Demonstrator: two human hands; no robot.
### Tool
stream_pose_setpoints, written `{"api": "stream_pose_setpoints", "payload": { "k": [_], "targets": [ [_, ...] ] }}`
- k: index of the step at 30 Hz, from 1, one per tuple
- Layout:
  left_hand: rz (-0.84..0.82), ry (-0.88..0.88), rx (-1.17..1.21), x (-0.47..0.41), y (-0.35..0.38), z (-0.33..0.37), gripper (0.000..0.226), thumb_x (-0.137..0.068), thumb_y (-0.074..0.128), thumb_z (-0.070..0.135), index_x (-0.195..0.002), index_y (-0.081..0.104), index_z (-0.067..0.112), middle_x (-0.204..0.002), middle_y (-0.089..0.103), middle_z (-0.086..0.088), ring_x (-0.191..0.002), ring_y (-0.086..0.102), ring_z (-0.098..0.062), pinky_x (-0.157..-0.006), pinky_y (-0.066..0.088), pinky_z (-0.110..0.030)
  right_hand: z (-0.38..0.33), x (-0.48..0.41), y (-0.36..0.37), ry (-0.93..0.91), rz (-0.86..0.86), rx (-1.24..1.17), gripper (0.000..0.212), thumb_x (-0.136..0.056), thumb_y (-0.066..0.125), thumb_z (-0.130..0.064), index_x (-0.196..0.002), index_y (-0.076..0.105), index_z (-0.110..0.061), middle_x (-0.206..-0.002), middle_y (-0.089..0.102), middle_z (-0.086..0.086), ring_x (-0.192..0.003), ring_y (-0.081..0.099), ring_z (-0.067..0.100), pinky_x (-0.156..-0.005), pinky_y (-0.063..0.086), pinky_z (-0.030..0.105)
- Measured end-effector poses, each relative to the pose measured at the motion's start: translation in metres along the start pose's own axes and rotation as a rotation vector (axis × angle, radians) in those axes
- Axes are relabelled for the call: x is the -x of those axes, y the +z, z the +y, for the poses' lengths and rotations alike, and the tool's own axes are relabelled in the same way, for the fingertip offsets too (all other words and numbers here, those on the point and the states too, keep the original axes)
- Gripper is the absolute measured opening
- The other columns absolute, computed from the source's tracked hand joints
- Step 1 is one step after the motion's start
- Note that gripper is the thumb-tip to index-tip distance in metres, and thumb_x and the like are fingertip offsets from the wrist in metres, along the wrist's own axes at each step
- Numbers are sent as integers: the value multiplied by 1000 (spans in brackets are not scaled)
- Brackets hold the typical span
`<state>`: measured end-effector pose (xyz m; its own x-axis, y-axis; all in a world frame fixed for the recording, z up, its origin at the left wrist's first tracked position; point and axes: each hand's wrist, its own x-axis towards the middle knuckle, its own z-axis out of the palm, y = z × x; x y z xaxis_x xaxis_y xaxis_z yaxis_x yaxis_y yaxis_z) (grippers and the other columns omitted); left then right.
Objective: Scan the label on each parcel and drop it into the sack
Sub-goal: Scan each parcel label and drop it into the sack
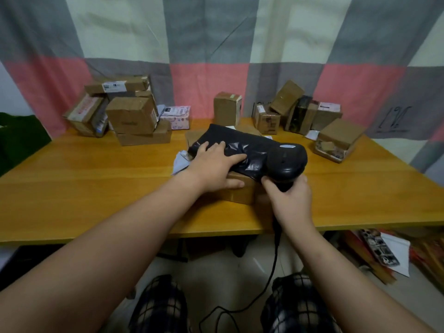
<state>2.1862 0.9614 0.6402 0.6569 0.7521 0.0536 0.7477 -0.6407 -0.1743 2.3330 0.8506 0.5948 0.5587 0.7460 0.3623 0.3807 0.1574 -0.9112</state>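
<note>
Head view. One black bag parcel (240, 143), laid across one brown box (237, 193) at mid table (96, 183), pressed under the spread, straight fingers of left hand (213, 162). Right hand (288, 200) curled tight round one black scanner (287, 162), hiding the parcel's right end. Behind: left box heap (132, 115), right box heap (300, 111), one upright box (227, 108) between.

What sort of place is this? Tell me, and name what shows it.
Probably a makeshift home parcel-sorting spot: taped cardboard parcels piled on a wooden table, a corded scanner held in the right hand, and a checked cloth hung behind as a backdrop.
</note>
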Motion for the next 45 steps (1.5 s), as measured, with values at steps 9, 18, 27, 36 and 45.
{"api": "stream_pose_setpoints", "payload": {
  "k": [9, 18, 27, 36, 45],
  "targets": [
    [149, -85, 170, 11, -4, 6, 84, -84, 51, 67, -150, 18, 28, -139, 46, -9, -125, 46, -30, -109, 29, -46, -16, -20, -19, 228, -106, -266, 23, -79, 74, -5, -88, 65, -24, -92, 69, -4, -95, 65, 16, -73, 49, 22],
    [602, -170, 580, -23, -50, -12, 37, -86, 54, 4, -118, 66, 16, -111, 68, -6, -105, 58, -26, -88, 45, -37, -79, -69, -17, -4, -188, -333, 23, -81, 72, -6, -103, 67, -12, -91, 69, -1, -87, 64, 7, -65, 49, 11],
    [875, -422, 1285, -35, -116, -73, 18, -94, 60, 25, -90, 69, 11, -89, 72, -9, -85, 69, -25, -74, 54, -40, -92, -98, 16, -17, -267, -295, 42, -76, 78, -16, -114, 62, -9, -101, 65, 6, -102, 60, 23, -78, 44, 29],
    [801, -403, 1707, 38, -92, -95, 8, -89, 65, 19, -92, 70, 14, -89, 75, 0, -83, 72, -15, -68, 55, -24, -138, -74, 55, -52, -565, -505, 23, -76, 76, -5, -90, 70, -24, -95, 74, 3, -95, 70, 19, -85, 56, 35],
    [944, -694, 1373, 126, -20, -145, 6, -85, 71, 13, -83, 71, 18, -84, 74, -2, -81, 71, -21, -71, 58, -34, -132, -4, 136, -53, -744, -316, 17, -86, 71, -14, -84, 64, -29, -78, 65, -15, -70, 61, -7, -59, 44, 8]
  ]
}}
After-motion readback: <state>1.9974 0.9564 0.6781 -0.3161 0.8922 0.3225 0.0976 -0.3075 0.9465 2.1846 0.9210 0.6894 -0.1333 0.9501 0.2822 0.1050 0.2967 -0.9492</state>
